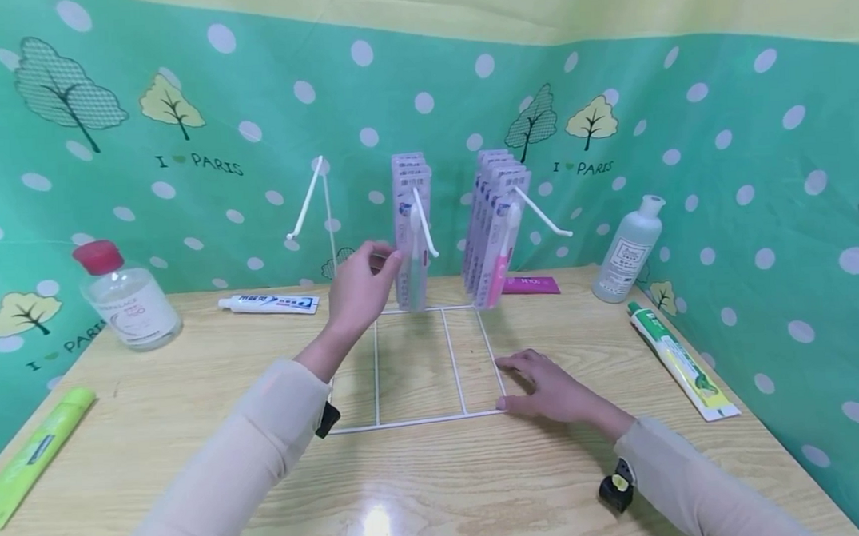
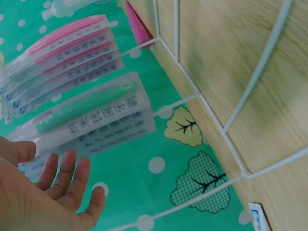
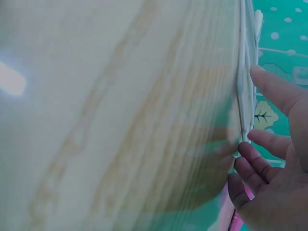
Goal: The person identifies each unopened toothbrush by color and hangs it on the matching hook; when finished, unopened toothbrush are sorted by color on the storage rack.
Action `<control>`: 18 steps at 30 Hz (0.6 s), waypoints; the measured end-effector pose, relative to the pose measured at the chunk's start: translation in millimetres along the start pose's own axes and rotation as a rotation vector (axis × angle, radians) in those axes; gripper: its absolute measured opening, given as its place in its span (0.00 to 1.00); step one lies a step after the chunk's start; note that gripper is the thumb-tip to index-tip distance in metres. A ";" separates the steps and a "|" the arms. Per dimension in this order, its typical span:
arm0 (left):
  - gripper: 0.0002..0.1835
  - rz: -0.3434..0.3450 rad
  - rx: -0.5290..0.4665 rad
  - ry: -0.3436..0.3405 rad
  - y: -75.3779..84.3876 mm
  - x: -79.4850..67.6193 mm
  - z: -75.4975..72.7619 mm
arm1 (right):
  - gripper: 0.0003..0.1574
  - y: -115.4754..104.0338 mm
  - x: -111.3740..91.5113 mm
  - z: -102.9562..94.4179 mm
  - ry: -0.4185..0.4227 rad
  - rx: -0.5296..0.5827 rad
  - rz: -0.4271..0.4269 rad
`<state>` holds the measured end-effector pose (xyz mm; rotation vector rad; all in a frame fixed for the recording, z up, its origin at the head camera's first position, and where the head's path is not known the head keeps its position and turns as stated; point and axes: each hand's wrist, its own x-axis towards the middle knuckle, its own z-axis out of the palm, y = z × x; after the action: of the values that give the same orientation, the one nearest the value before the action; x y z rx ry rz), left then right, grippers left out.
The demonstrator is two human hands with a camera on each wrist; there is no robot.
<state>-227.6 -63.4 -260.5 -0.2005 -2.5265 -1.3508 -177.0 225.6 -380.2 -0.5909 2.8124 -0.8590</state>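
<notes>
My left hand [image 1: 361,285] is raised beside the middle row of packaged toothbrushes [image 1: 412,229], its thumb and fingertips right at the packs' left edge. A green toothbrush [image 2: 89,103] shows through the front pack. Thumb and fingers stand apart in the left wrist view, with the thumb overlapping the front pack. The packs hang from a hook of a white wire rack [image 1: 422,421]. Another row of packs [image 1: 496,225], with a pink toothbrush in front, hangs on the right hook. Low at the rack's right side, my right hand [image 1: 546,387] touches the base wire with loosely bent fingers.
A third hook [image 1: 304,205] juts out at left. Toothpaste tubes lie around the rack: white-blue [image 1: 269,303], magenta [image 1: 531,284], green-white [image 1: 681,361], lime green [image 1: 35,457]. A red-capped bottle [image 1: 128,297] stands left, a clear bottle [image 1: 629,251] right. Patterned cloth [image 1: 423,124] borders the table [image 1: 482,489].
</notes>
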 end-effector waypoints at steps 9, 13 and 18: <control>0.17 0.071 0.077 0.036 -15.3 -8.7 -14.1 | 0.34 -0.9 1.9 -19.5 0.082 0.066 -0.010; 0.18 0.099 0.139 0.060 -24.0 -14.3 -24.4 | 0.32 -2.8 2.3 -31.9 0.144 0.054 -0.025; 0.19 0.120 0.248 0.089 -39.3 -19.9 -38.9 | 0.29 -6.2 2.4 -47.6 0.228 -0.010 -0.012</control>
<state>-211.7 -117.5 -277.0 -0.2323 -2.5329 -0.9697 -188.8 244.0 -337.4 -0.5439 3.0202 -0.9728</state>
